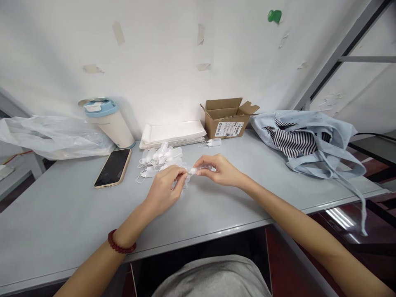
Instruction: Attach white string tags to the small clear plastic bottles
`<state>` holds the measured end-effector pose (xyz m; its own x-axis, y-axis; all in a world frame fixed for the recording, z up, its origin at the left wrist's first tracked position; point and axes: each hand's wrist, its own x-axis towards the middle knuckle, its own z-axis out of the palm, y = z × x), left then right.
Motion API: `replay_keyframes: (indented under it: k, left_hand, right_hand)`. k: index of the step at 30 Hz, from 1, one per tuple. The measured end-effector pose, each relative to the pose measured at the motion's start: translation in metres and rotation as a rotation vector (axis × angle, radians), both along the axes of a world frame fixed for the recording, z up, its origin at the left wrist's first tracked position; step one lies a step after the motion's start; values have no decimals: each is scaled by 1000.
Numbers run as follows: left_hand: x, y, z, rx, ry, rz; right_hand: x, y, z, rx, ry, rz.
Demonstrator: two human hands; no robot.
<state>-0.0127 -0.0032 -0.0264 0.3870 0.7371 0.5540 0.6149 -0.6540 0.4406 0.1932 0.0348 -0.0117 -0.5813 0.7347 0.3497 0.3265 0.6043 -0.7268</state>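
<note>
Over the grey table, my right hand (221, 170) pinches a small clear tube with a white end piece (192, 171). My left hand (168, 185) is closed at the tube's white end, fingertips pinched together; the fine part between them is too small to make out. The two hands are close together, the tube lying roughly level between them. Just behind my left hand lies a pile of clear and white tubes (162, 156) with thin white loops. One similar tube (214, 142) rests apart, in front of the cardboard box.
An open cardboard box (227, 123) and a stack of white sheets (173, 133) stand by the wall. Leftward are a phone (113, 168), a cream tumbler (114, 128) and a plastic bag (55, 136). A light blue cloth bag (334, 128) lies at the right.
</note>
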Motion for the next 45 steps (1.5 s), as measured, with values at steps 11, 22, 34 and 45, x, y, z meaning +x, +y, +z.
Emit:
replay_keyframes:
  k: [11,22,34,45]
  left_hand:
    - [-7,9,5,0,51,61]
    - [-36,26,8,109,5,425]
    - [-43,29,12,31,-68,581]
    - [-34,24,15,17,-117,567]
  right_hand:
    - [-3,9,-7,47,-11,-22]
    - [51,81,-45,387,-268,-411]
    - [59,97,-59,376,-449,-409]
    - [60,102,-63,340,-509,-436]
